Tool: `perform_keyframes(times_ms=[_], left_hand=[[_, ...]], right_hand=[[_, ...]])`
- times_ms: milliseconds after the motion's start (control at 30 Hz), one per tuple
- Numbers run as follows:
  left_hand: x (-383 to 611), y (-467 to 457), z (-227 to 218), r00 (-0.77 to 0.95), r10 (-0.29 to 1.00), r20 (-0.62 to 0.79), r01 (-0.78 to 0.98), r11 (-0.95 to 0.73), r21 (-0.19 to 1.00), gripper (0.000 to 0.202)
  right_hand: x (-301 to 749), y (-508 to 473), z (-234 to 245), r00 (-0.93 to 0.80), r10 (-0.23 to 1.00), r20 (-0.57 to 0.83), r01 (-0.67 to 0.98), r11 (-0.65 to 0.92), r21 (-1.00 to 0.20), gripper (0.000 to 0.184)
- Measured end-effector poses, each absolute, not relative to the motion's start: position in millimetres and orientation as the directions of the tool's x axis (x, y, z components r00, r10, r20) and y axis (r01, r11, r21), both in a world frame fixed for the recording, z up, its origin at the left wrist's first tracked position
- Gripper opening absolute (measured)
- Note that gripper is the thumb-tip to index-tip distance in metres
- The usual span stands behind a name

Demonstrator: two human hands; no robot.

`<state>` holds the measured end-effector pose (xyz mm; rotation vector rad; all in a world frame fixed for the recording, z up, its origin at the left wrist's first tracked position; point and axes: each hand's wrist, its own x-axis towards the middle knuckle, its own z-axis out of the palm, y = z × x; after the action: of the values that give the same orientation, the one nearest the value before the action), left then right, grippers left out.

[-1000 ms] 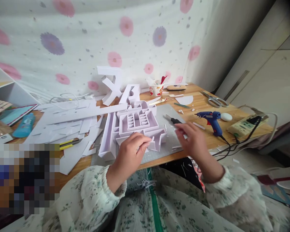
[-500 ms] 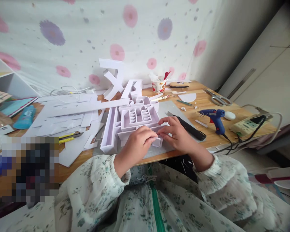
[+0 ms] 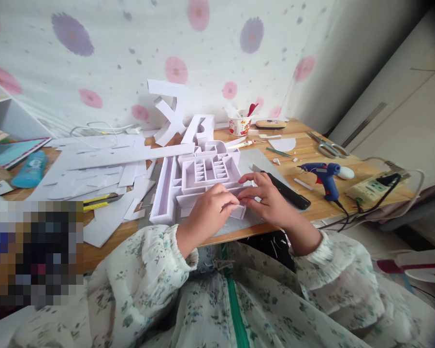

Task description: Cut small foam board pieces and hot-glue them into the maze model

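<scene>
Working remotely through the head view, I had the left hand (image 3: 210, 208) and the right hand (image 3: 266, 200) together at the fingertips, over the near side of a white, many-walled board structure (image 3: 193, 189); whether they clasped anything, I couldn't tell. It sat on a grey flat mat (image 3: 253, 158) atop the brown wooden surface (image 3: 301, 151), left of a blue plastic glue gun (image 3: 323, 172).
</scene>
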<state>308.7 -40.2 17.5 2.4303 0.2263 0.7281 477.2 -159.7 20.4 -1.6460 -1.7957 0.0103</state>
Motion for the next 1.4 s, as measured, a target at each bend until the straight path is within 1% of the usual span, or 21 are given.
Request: perform_keyframes(times_ms=[133,267,433,667,1033,1133,1400], left_hand=[[310.1,-40.6,18.8,0.842,0.339,0.420,0.020,-0.797,0.604,0.013],[311.6,-40.7,24.9,0.865,0.352,0.359,0.062,-0.784,0.618,0.011],[314.1,-38.5,30.3,0.897,0.341,0.282,0.086,-0.759,0.645,0.012],[317.0,-35.6,33.4,0.917,0.325,0.233,0.104,-0.757,0.645,0.010],[321.4,-32.9,47.5,0.940,0.340,0.036,0.238,-0.726,0.645,0.013],[321.9,-31.2,48.6,0.945,0.325,0.032,0.229,-0.728,0.646,0.017],[322.8,-28.9,44.7,0.953,0.297,0.061,0.192,-0.745,0.639,0.016]], right_hand=[[476.9,-159.6,19.6,0.042,0.872,0.488,0.868,0.211,-0.451,0.020],[476.8,-159.2,19.4,0.043,0.867,0.496,0.867,0.214,-0.450,0.019],[477.3,-158.9,18.1,0.052,0.867,0.495,0.858,0.215,-0.467,0.018],[477.3,-158.4,15.0,0.063,0.861,0.505,0.840,0.227,-0.492,0.017],[478.0,-156.9,10.3,0.068,0.839,0.539,0.837,0.246,-0.489,0.017],[478.5,-156.7,8.9,0.079,0.840,0.537,0.838,0.236,-0.493,0.017],[477.0,-157.4,6.9,0.094,0.824,0.559,0.838,0.239,-0.491,0.016]])
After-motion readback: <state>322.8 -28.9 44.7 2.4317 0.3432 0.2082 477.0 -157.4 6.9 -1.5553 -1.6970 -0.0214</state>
